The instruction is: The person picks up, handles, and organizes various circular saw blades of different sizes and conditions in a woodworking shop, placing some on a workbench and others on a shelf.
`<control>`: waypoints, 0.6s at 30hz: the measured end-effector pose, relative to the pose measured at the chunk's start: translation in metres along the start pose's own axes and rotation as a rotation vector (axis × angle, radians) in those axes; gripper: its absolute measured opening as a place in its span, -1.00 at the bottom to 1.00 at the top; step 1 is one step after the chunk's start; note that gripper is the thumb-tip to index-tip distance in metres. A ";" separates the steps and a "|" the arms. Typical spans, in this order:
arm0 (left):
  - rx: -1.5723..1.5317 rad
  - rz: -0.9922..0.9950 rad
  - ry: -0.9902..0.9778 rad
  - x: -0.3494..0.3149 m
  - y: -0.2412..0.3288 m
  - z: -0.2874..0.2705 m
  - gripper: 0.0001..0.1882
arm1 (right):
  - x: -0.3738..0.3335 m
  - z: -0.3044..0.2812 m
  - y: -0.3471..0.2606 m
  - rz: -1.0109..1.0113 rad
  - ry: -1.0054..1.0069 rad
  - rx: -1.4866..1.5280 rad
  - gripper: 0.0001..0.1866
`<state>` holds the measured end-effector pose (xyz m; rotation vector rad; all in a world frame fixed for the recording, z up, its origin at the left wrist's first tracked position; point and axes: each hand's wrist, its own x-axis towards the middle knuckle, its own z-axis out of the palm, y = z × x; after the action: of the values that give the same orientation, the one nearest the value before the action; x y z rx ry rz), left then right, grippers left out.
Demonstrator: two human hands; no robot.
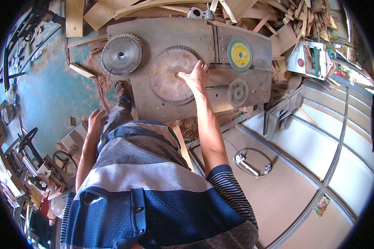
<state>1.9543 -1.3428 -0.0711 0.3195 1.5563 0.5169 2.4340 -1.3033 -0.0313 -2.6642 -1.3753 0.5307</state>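
Note:
My right hand point(196, 77) is at a large brownish circular saw blade point(167, 74) on the grey metal table point(164, 31). Its thumb reaches the centre hole and its fingers curl at the right rim, gripping the blade. My left hand point(96, 120) hangs over my left leg, fingers loosely apart, holding nothing. Left of the large blade lies a grey pile of toothed circular blades point(112, 57). On the table's right half are a green-rimmed yellow disc point(239, 55) and a smaller circular saw blade point(237, 92).
Scrap wood point(299, 20) is heaped behind the table at right. A white machine point(307, 60) stands beyond the table's right end. At right, a metal frame with pale panels point(274, 199) carries a cable with a white connector point(247, 165). Machines with handwheels point(64, 162) stand at left.

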 end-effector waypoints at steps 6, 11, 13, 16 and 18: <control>-0.016 0.009 -0.109 0.012 0.000 -0.003 -0.76 | -0.009 -0.006 0.000 0.004 0.083 -0.013 0.02; -0.024 0.002 -0.081 0.013 -0.004 0.001 -0.90 | -0.007 -0.018 0.023 0.055 0.187 0.130 -0.21; 0.000 0.021 -0.134 0.012 -0.001 0.003 -0.89 | 0.001 -0.031 0.036 0.045 0.041 0.229 -0.39; 0.004 0.021 -0.127 0.008 0.003 0.008 -0.88 | -0.010 -0.041 0.045 0.105 -0.021 0.644 -0.65; 0.012 0.025 -0.147 0.008 0.005 0.011 -0.86 | -0.018 -0.045 0.045 0.064 0.029 0.715 -0.65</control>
<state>1.9640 -1.3332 -0.0759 0.3788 1.4147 0.4928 2.4752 -1.3411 0.0042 -2.1168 -0.8628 0.8021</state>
